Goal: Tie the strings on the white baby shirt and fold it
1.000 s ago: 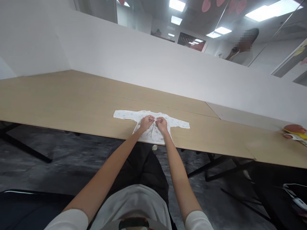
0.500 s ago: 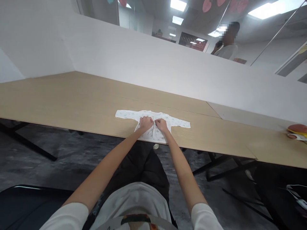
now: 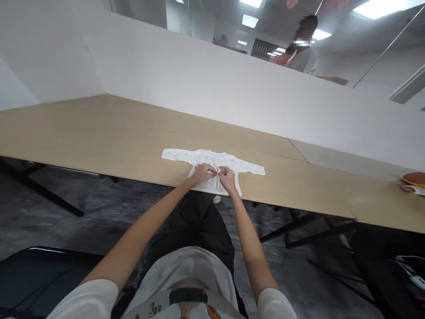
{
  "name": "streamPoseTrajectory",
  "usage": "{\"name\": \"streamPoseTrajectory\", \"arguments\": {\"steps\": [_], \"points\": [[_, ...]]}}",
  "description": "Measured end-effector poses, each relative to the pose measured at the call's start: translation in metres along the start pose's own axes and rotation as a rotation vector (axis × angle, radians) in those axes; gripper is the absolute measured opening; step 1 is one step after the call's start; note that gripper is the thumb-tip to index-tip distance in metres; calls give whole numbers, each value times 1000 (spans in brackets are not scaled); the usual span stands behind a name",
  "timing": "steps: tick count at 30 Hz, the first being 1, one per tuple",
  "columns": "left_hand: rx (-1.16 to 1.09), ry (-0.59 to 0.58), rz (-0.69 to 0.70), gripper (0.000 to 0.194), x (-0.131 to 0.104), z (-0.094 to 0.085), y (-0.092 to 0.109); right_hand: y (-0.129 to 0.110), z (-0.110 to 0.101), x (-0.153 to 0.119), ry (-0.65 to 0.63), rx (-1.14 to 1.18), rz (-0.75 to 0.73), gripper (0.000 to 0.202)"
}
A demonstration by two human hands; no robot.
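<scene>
A small white baby shirt [image 3: 212, 157] with a faint print lies flat on the table, its sleeves spread to both sides and its hem at the table's front edge. Along the front opening, my left hand [image 3: 203, 173] pinches the cloth with thumb and fingertips. My right hand [image 3: 227, 178] pinches the opposite edge of the same opening, close to the left fingertips. Whatever small fastening lies between the fingers is too small to make out.
The long wooden table [image 3: 99, 137] runs along a white wall [image 3: 199, 79] with glass above. An orange-and-yellow object [image 3: 413, 178] lies at the far right. A black chair [image 3: 49, 279] stands at lower left. Behind the glass, a person [image 3: 302, 48] is visible.
Both hands have shifted slightly down the front opening of the shirt, and the left fingers have stretched out more toward the right hand. The person behind the glass has changed posture.
</scene>
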State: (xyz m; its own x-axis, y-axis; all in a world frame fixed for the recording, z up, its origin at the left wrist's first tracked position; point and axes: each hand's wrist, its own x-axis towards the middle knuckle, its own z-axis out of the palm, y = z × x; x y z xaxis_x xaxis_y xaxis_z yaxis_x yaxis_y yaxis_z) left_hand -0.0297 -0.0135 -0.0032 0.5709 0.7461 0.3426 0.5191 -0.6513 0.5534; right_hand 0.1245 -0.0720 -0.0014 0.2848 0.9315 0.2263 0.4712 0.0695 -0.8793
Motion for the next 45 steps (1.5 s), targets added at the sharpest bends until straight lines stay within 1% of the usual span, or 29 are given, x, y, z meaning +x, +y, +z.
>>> {"name": "streamPoseTrajectory", "arguments": {"steps": [5,10,15,21,29,38,45], "points": [[-79,28,25,20,1,1,-4,-1,0,0,13,59,7,36],[-195,29,7,25,0,2,-8,-2,-1,-3,-4,88,13,34],[-307,51,-30,26,-2,1,-8,2,-2,-3,-5,113,12,40],[-411,56,-44,30,-2,2,-8,4,1,-2,-37,119,-31,39],[-449,60,-37,36,-5,-2,-1,0,1,-4,-23,75,-74,31],[-478,63,-53,44,-6,-1,1,4,3,-3,-52,85,-89,34],[-471,34,-34,41,-7,-2,0,7,5,-2,-61,104,-108,35]]}}
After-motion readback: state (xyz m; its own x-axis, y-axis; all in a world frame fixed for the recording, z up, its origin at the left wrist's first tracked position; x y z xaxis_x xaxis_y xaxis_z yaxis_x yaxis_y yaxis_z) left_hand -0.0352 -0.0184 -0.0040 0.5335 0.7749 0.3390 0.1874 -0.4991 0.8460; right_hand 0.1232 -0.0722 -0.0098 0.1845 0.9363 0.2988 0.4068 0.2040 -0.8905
